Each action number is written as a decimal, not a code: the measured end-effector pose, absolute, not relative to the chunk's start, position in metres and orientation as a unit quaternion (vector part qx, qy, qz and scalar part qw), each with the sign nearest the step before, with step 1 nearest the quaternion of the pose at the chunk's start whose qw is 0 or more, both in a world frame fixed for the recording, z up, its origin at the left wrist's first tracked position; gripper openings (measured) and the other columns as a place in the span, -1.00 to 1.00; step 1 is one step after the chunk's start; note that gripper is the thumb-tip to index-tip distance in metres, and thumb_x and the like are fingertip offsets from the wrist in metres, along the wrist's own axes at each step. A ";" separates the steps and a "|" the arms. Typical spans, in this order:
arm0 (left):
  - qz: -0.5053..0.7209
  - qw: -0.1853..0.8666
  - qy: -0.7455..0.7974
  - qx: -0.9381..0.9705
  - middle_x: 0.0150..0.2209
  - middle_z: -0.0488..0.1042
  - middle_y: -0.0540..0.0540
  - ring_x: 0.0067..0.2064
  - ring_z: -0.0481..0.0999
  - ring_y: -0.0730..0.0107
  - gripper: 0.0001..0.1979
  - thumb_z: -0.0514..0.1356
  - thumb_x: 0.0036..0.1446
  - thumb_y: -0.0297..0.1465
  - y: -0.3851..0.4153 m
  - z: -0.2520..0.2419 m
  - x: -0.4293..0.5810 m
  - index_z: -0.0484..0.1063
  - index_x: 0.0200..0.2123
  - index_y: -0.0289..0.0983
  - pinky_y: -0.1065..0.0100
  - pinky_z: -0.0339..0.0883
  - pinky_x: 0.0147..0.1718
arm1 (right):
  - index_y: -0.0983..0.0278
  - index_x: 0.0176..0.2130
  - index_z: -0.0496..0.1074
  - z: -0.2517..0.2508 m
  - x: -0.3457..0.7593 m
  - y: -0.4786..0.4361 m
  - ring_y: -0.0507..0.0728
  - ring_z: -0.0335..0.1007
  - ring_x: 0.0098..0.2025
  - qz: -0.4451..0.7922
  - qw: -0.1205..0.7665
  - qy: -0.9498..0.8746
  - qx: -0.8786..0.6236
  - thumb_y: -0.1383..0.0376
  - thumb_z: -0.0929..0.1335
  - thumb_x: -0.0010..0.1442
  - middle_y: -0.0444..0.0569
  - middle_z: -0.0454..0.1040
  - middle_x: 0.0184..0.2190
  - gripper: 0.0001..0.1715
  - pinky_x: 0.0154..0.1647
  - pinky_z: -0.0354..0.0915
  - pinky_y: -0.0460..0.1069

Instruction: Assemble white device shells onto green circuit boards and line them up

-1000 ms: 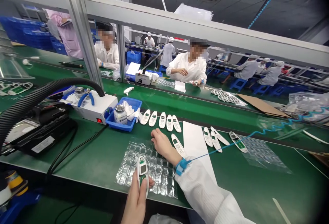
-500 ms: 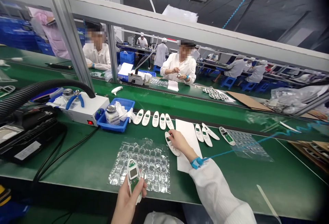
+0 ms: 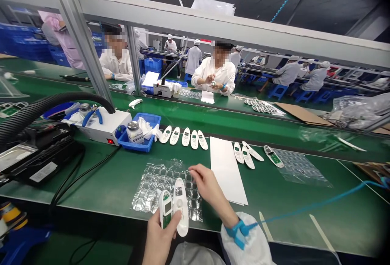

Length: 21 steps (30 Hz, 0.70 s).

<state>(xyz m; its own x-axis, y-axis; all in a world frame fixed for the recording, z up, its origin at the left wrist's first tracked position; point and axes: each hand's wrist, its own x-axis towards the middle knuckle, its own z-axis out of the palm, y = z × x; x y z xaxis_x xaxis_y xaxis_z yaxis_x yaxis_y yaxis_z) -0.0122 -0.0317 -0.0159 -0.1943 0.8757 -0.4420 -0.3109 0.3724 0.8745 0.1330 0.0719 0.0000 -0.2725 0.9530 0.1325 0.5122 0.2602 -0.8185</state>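
Observation:
My left hand (image 3: 160,234) is closed on two handset pieces. One is a white shell with a green circuit board and small screen (image 3: 167,209). Beside it, under my thumb, stands a white front cover (image 3: 180,204) with a display window and a round button area. My right hand (image 3: 209,184) is just to the right of the cover, fingers partly bent and apart, with nothing visible in them. A blue strap (image 3: 237,231) circles my right wrist. Under and behind the pieces lies a clear sheet of plastic pockets (image 3: 146,184).
Several white covers (image 3: 186,137) line the table's far side. A white paper sheet (image 3: 227,171) lies right of them, then more covers (image 3: 248,157) and a board-bearing shell (image 3: 273,156). A blue tray (image 3: 138,147) holds a metal-topped bottle (image 3: 134,133). Co-workers sit opposite.
My right hand has brought a white cover from beside the paper to my left hand, which now grips it along with the board-bearing shell. My right fingers have come away from it.

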 end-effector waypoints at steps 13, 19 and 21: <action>0.501 0.529 0.629 0.271 -0.65 0.26 0.03 -0.62 0.21 0.45 -0.46 0.34 -0.17 0.05 -0.039 -0.036 -0.020 0.43 -0.46 -0.35 0.43 0.15 -0.65 | 0.24 -0.36 0.27 -0.040 0.135 0.074 0.09 0.28 -0.35 0.195 0.320 -0.737 -0.563 0.37 0.19 0.29 -0.08 0.33 -0.36 -0.82 -0.31 0.16 -0.02; 0.508 0.525 0.631 0.260 -0.64 0.25 0.03 -0.62 0.18 0.48 -0.53 0.35 -0.15 -0.01 -0.040 -0.029 -0.019 0.42 -0.48 -0.34 0.45 0.14 -0.65 | 0.26 -0.33 0.29 -0.029 0.143 0.067 0.08 0.24 -0.34 0.223 0.428 -0.683 -0.549 0.27 0.19 0.33 -0.08 0.30 -0.37 -0.80 -0.29 0.17 -0.04; 0.512 0.528 0.628 0.255 -0.64 0.28 0.02 -0.62 0.18 0.48 -0.54 0.35 -0.15 -0.03 -0.040 -0.027 -0.019 0.42 -0.47 -0.34 0.45 0.14 -0.66 | 0.26 -0.33 0.30 -0.014 0.144 0.062 0.06 0.21 -0.38 0.264 0.457 -0.646 -0.552 0.23 0.22 0.31 -0.10 0.30 -0.40 -0.79 -0.33 0.17 -0.05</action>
<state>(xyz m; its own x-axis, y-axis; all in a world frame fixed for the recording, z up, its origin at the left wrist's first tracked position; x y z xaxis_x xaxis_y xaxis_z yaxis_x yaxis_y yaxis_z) -0.0188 -0.0402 -0.0272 -0.3121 0.8606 -0.4023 -0.2213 0.3460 0.9118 0.1441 0.0616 -0.0143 0.0272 0.9540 0.2985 0.4718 0.2511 -0.8452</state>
